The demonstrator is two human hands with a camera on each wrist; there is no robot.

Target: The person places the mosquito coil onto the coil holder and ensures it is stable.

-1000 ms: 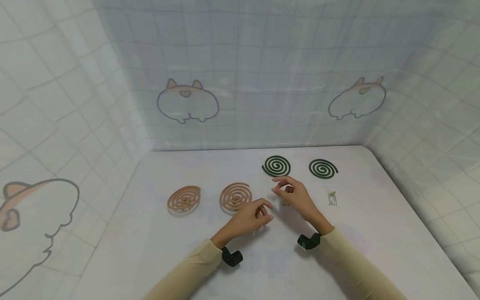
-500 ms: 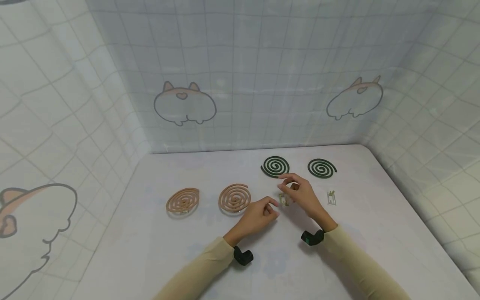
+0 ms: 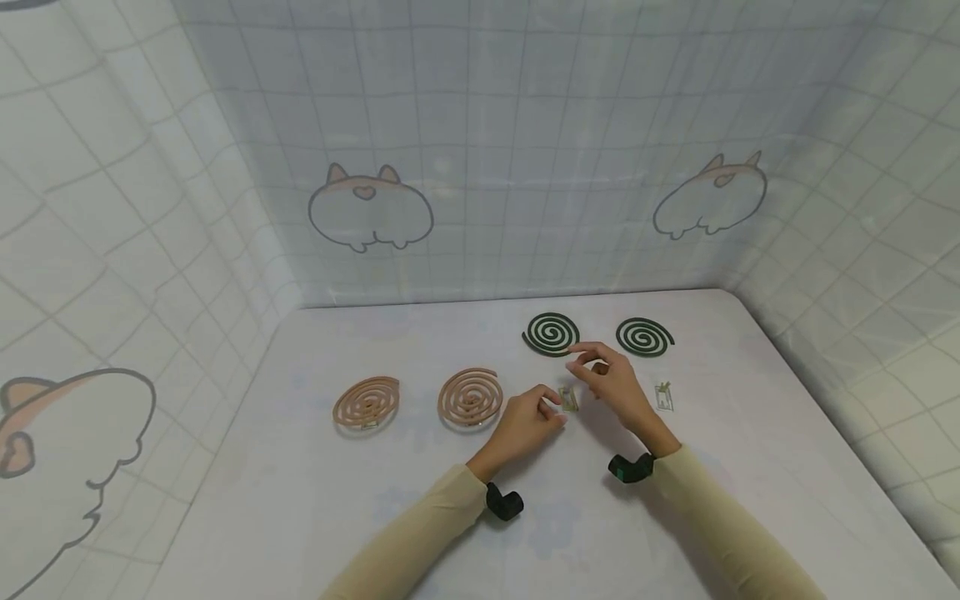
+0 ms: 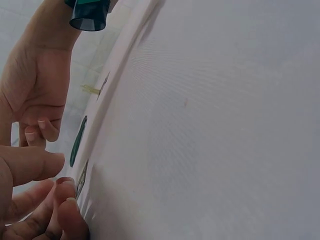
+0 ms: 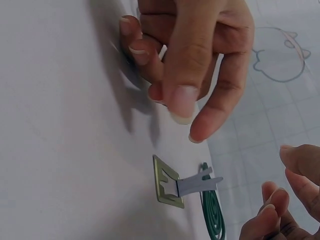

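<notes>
My left hand [image 3: 523,423] is just left of a small metal mosquito coil stand [image 3: 567,399]. Its thumb and index finger are apart, and I see nothing held between them. Right of the same stand, my right hand [image 3: 617,385] hovers with thumb and index apart and the other fingers loosely bent. The right wrist view shows the stand's forked prongs [image 5: 197,185] standing up from its flat frame. Behind the hands lies a green mosquito coil [image 3: 551,335], flat on the table; the right index fingertip overlaps its near edge in the head view. Touch there cannot be told.
A second green coil [image 3: 645,337] lies at the back right, with another metal stand [image 3: 663,397] in front of it. On the left, two brown coils, the nearer one [image 3: 470,397] and the outer one [image 3: 366,402], sit raised on stands. Patterned cloth walls [image 3: 480,275] surround the white table.
My left hand has moved right, toward the metal stand. The right hand has shifted slightly right and away from the stand, which it partly covered before. The coils have stayed put.
</notes>
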